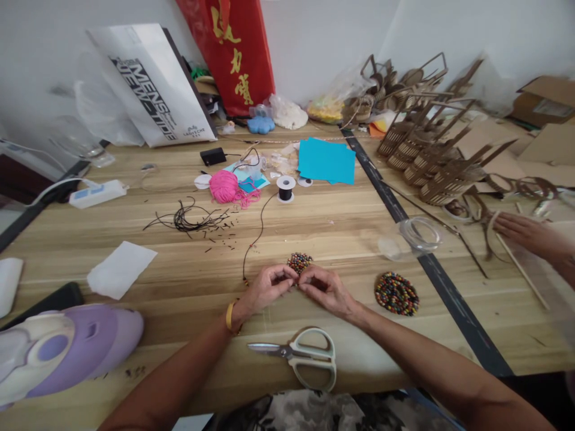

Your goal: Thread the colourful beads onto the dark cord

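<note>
My left hand (272, 287) and my right hand (327, 291) meet fingertip to fingertip over the table, both pinched closed. A thin black cord (261, 222) runs from a white-rimmed spool (285, 190) down to my left hand, with a few small beads (245, 281) on it beside that hand. The cord's end is hidden by my fingers. What my right fingertips pinch is too small to make out. Just beyond my fingertips lies a heap of loose coloured beads (299, 261). A coiled string of coloured beads (397, 294) rests to the right.
Scissors (294, 354) lie near the table's front edge. Left are a purple-and-white device (85, 347), white paper (121, 269) and cut black cords (191, 221). Pink yarn (223, 186), blue sheets (327, 160) and woven baskets (431, 161) stand farther back. Another person's hand (525, 233) works at right.
</note>
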Demonstrator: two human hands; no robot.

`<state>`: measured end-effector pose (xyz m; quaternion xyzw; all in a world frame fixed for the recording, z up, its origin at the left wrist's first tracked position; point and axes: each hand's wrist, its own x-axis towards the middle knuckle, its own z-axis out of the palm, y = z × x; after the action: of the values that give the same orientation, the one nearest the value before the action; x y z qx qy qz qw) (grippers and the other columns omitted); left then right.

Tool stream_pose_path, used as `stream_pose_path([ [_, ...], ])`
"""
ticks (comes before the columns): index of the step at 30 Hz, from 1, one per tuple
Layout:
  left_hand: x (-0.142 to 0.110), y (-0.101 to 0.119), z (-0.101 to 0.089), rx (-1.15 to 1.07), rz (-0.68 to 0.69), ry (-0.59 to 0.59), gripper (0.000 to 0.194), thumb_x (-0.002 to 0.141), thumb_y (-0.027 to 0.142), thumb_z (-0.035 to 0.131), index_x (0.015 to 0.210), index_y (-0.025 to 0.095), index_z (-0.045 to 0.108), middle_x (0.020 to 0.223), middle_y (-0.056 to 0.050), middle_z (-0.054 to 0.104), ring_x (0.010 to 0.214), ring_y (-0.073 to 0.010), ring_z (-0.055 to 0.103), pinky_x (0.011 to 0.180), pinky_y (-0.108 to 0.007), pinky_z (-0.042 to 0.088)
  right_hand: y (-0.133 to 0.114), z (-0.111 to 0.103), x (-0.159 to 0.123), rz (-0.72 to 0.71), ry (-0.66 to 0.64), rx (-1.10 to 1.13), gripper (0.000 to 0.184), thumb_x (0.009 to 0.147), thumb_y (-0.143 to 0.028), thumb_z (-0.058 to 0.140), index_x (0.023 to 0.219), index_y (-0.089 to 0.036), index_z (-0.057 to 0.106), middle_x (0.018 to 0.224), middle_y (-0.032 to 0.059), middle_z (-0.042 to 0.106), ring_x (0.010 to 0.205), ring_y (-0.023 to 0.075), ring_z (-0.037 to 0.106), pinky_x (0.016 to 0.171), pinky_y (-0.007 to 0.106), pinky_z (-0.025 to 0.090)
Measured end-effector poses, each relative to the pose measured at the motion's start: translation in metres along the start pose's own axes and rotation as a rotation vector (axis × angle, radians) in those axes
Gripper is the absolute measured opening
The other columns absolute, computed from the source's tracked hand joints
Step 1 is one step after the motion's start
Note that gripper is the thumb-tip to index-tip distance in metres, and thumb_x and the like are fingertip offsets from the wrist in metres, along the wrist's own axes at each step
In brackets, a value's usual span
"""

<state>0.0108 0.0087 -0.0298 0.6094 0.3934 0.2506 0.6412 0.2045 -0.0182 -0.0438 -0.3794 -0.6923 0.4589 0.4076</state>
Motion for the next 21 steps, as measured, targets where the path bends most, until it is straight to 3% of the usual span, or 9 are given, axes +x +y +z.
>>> stream_pose_path([
  [21,0.0011,-0.0037,-0.0012,0.154,0.075,-0.016,0.016,0.076,0.028,0.065,0.076,0.012,0.066,0.070,-0.002,0.063,0.067,-0.0120,0.053,0.064,-0.022,0.041,-0.0057,-0.0011,0.0009,-0.071,-0.004,-0.036,0.014,0.090,-0.027,0.055,0.085,-0.016,0.062,0.079,0.0060,0.062,0.073,0.0157,0.055,0.066,0.028,0.044],
])
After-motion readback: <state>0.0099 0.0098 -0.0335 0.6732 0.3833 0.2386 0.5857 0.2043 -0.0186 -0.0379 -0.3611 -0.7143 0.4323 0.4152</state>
